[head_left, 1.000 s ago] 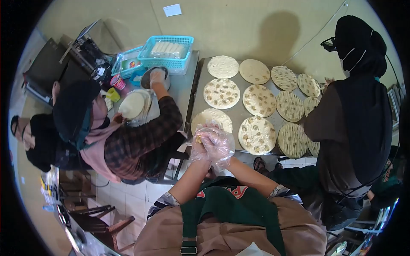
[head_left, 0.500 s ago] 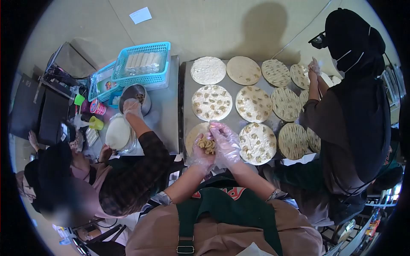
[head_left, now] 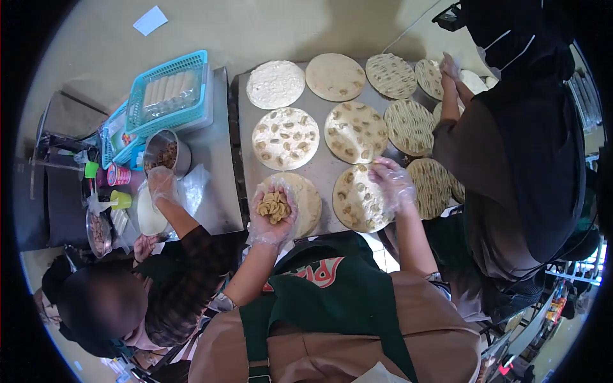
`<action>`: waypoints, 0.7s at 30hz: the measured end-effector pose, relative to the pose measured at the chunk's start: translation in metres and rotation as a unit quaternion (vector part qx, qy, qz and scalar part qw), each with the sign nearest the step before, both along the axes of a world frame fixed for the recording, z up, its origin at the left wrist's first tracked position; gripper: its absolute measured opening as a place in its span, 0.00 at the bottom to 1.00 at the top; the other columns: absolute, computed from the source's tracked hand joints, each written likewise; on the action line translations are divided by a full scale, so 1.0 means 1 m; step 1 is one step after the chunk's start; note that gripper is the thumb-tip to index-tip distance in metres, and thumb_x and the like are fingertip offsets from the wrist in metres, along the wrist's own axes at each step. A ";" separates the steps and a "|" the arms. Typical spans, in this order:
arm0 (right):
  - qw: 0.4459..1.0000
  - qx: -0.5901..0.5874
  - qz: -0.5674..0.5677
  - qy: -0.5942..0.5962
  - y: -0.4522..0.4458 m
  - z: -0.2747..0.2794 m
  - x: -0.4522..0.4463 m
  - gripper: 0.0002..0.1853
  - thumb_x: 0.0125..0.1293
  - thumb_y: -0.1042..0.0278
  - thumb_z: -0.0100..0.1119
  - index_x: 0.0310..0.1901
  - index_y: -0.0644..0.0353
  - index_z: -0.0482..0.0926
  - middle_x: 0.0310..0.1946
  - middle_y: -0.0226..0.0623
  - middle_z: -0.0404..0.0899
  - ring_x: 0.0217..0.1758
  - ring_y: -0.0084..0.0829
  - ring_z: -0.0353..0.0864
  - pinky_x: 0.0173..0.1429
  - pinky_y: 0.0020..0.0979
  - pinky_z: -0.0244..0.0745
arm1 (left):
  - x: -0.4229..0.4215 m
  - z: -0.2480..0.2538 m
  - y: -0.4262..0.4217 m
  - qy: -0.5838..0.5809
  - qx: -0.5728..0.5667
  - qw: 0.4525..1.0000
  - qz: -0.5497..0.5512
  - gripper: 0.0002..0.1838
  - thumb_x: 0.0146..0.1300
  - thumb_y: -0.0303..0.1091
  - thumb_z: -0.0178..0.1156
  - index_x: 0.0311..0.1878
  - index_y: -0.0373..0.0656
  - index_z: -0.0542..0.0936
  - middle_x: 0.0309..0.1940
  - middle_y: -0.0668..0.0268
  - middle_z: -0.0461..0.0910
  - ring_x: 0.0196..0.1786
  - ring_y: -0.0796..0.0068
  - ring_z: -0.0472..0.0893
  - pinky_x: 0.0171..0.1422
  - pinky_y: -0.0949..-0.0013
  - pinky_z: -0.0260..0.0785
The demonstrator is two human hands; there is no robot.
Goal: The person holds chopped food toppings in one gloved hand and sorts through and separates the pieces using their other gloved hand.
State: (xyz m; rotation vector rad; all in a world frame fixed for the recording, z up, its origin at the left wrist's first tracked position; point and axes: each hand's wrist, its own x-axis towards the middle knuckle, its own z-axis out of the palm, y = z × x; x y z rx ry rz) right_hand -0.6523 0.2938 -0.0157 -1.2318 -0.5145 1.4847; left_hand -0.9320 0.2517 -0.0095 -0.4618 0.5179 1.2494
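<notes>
My left hand, in a clear plastic glove, is palm up and cupped around a pile of sliced mushrooms. Beneath it lies a pale flatbread, partly hidden by the hand. My right hand, gloved too, is over the right side of a flatbread spread with white and dotted with mushroom slices. Its fingertips are drawn together near that bread's upper edge; anything between them is too small to make out. Just above lies another mushroom-topped flatbread.
Several more flatbreads cover the metal surface, some with striped sauce. At left, a co-worker's gloved hand is below a metal bowl, near a blue basket. Another co-worker leans in from the right.
My hands have separated: the right moved to the flatbread on the right, the left stayed cupped around the mushrooms. The left co-worker's hand came out of the bowl. The whole view has shifted.
</notes>
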 end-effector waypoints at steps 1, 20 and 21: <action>1.000 -0.002 -0.002 -0.001 -0.005 -0.006 0.014 0.13 0.53 0.78 0.56 0.42 0.66 0.72 0.32 0.34 0.74 0.32 0.24 0.74 0.38 0.21 0.72 | 0.003 0.002 -0.001 0.000 -0.010 1.000 0.003 0.13 0.56 0.44 0.48 0.39 0.48 0.73 0.37 0.65 0.75 0.41 0.67 0.74 0.43 0.63 0.66; 0.955 -0.058 0.048 -0.288 -0.044 -0.066 0.056 0.12 0.52 0.75 0.56 0.40 0.63 0.75 0.31 0.36 0.76 0.35 0.29 0.77 0.40 0.27 0.73 | 0.010 0.009 -0.008 -0.046 0.033 0.997 -0.046 0.17 0.58 0.45 0.44 0.47 0.48 0.70 0.47 0.62 0.72 0.51 0.63 0.70 0.54 0.56 0.62; 0.858 0.003 0.110 -0.501 -0.043 -0.069 0.056 0.11 0.51 0.70 0.58 0.38 0.60 0.76 0.30 0.35 0.77 0.34 0.27 0.77 0.37 0.27 0.72 | 0.010 0.009 -0.009 -0.046 0.033 0.997 -0.045 0.17 0.58 0.45 0.44 0.47 0.48 0.70 0.47 0.62 0.72 0.51 0.63 0.70 0.54 0.56 0.62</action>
